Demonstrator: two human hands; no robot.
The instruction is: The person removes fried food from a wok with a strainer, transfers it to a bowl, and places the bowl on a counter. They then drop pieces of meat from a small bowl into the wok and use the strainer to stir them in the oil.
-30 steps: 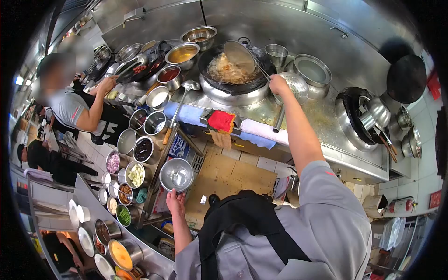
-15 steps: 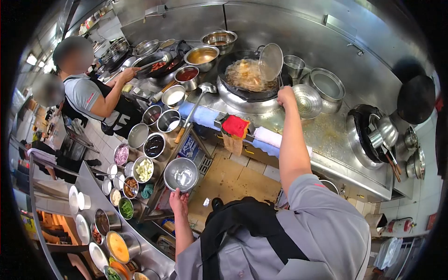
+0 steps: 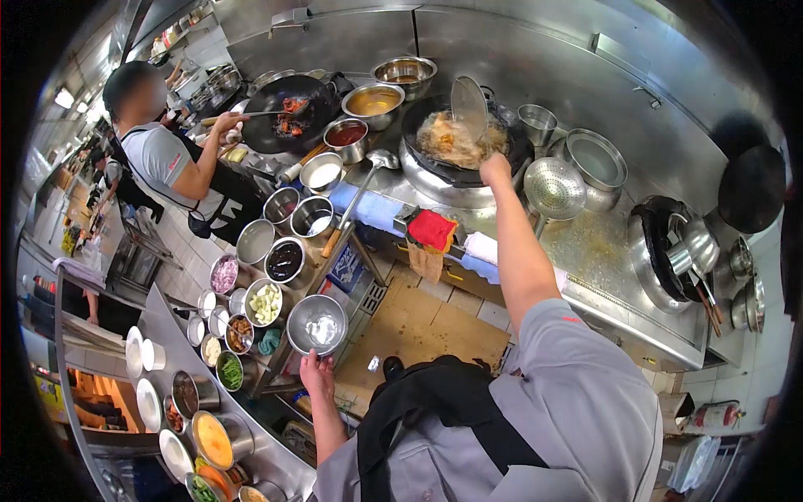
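Observation:
My right hand is closed around the handle of a round mesh strainer. The strainer stands tilted over a black wok, its lower edge at the food. Pale, golden food bubbles in the wok. Low on the left, my left hand grips the near rim of a stainless steel bowl. Shiny reflections show inside this bowl; I see no food in it. A perforated ladle lies on the counter right of the wok.
Left of me, a co-worker handles a second wok with red food. Metal tubs of ingredients, such as cut pale vegetables and dark sauce, line the left side. A long ladle and a red cloth lie along the counter's front.
The strainer has shifted left and lower over the wok, along with my right hand. My left hand still holds the bowl. The co-worker's wok now shows its inside, and the view has shifted slightly.

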